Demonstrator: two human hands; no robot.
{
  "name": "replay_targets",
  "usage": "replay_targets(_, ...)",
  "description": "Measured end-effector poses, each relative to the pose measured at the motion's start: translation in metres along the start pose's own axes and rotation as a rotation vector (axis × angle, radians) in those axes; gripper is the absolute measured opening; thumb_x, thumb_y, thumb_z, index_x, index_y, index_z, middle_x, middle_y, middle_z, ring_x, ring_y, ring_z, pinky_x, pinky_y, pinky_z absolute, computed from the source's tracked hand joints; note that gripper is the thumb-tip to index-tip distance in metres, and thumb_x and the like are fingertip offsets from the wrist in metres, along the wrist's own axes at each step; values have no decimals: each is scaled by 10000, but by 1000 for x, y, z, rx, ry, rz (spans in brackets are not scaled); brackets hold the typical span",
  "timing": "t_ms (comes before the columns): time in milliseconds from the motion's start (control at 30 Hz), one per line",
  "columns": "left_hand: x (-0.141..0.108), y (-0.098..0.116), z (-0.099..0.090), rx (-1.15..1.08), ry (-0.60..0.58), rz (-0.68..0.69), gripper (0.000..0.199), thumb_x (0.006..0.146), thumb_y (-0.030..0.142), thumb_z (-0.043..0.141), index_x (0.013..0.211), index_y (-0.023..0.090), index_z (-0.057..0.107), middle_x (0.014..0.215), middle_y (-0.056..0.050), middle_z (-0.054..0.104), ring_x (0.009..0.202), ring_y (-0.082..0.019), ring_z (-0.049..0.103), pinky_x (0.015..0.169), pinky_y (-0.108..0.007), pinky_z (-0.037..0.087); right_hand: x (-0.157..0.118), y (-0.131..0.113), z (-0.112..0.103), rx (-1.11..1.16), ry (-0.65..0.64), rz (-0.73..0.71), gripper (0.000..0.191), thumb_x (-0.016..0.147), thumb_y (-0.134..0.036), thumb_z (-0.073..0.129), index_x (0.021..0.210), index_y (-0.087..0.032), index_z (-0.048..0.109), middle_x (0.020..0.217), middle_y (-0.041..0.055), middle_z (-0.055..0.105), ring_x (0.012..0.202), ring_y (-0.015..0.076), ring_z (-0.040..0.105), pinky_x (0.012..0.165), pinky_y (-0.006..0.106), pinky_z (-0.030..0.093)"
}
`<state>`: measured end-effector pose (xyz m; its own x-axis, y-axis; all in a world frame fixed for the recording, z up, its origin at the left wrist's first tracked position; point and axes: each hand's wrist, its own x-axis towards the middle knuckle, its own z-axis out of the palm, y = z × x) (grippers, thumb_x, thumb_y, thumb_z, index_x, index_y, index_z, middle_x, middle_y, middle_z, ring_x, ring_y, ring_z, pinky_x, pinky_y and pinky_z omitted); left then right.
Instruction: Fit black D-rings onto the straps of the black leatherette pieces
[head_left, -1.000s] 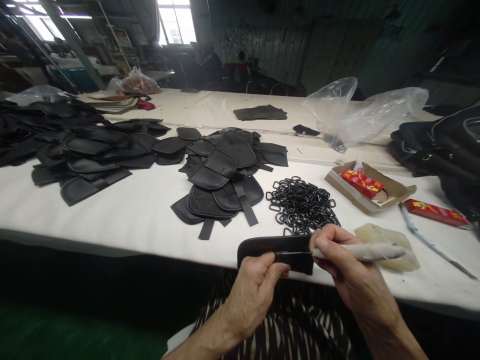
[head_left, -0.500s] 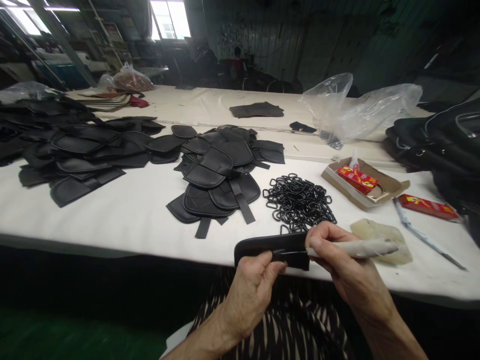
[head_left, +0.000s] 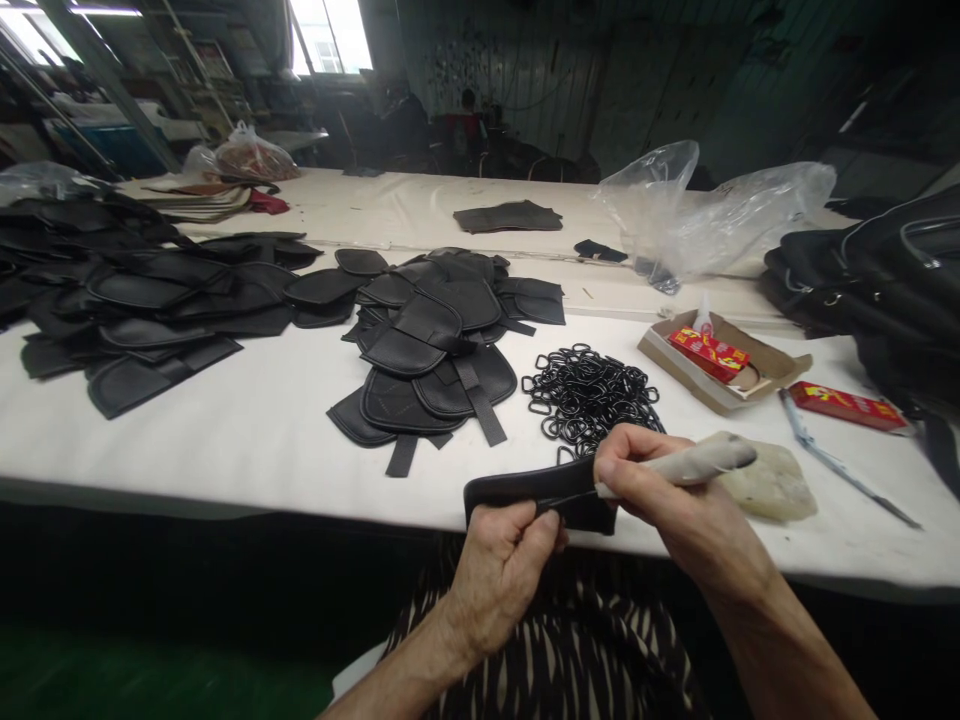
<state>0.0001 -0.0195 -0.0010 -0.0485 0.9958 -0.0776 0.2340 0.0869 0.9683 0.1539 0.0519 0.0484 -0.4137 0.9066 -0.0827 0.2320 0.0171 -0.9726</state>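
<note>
My left hand (head_left: 504, 572) is closed in a pinch on a black leather piece (head_left: 489, 489) at the table's front edge. In my right hand (head_left: 670, 498) is an awl-like tool (head_left: 697, 463) with a pale wrapped handle. Its thin shaft points left, towards my left fingertips; its tip is hidden there. My right fingertips lie close to the leather piece's right end; whether they touch it I cannot tell. Just beyond sits a heap of black metal D-rings (head_left: 589, 392). Left of the rings, rounded black leather pieces (head_left: 412, 335) with straps are piled up.
A larger pile of black leather pieces (head_left: 161, 280) spreads over the left. To the right are a cardboard tray (head_left: 720, 400) with a red box, another red box (head_left: 847, 405), a thin pen-like tool (head_left: 847, 468) and a yellowish block (head_left: 772, 482). Clear plastic bags (head_left: 720, 215) lie behind.
My right hand has moved slightly left with the tool, whose tip end is now nearer my left fingers. Less of the shaft shows. The view has shifted a little.
</note>
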Motion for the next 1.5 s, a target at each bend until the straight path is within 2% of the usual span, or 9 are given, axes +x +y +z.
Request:
replay_targets(167,2,1,-1,-170,-4,-94,366,862,356,444,678,137,672,652,-66,668,640,-189,628,626,-250,469,2,0,-3,233,31,-53,261,788,-335,583,597,-186,486,552,-26,478,514,101,402,460,226,282)
replay_targets(400,4,5,0,-255,23,-130,339,848,307,457,648,125,661,638,-62,663,612,-182,629,602,-253,492,-13,-2,2,488,87,-138,249,785,-283,586,579,-182,489,548,-26,419,509,92,351,444,206,283)
replay_targets(667,4,7,-2,-490,-18,-234,355,865,392,439,780,107,633,715,-83,678,636,-181,636,658,-283,484,-35,10,8,586,249,-123,189,822,-268,523,650,-190,519,582,-22,425,524,89,329,481,183,326)
replay_targets(800,4,7,0,-624,18,-316,326,851,402,467,829,106,603,709,-91,682,626,-179,639,665,-295,487,-35,15,14,614,263,-132,205,818,-270,542,633,-189,508,586,-21,418,538,91,341,489,177,327)
replay_targets(1033,5,3,-1,-817,54,-429,322,813,405,512,779,97,598,666,-110,682,572,-185,640,612,-291,493,-37,21,17,616,299,-68,241,785,-302,597,602,-182,498,613,-11,437,549,92,352,484,169,342)
replay_targets(1267,5,1,-1,-880,122,-462,332,823,336,461,699,79,630,633,-118,677,530,-182,635,593,-298,509,-42,29,16,627,318,-18,264,775,-319,610,587,-178,490,585,-15,427,517,86,331,461,171,323)
replay_targets(1500,1,0,1,-862,155,-456,341,819,302,437,646,78,627,560,-109,655,431,-148,590,492,-237,466,-46,29,18,622,328,25,288,769,-343,615,574,-177,481,578,-18,422,514,86,320,463,178,311)
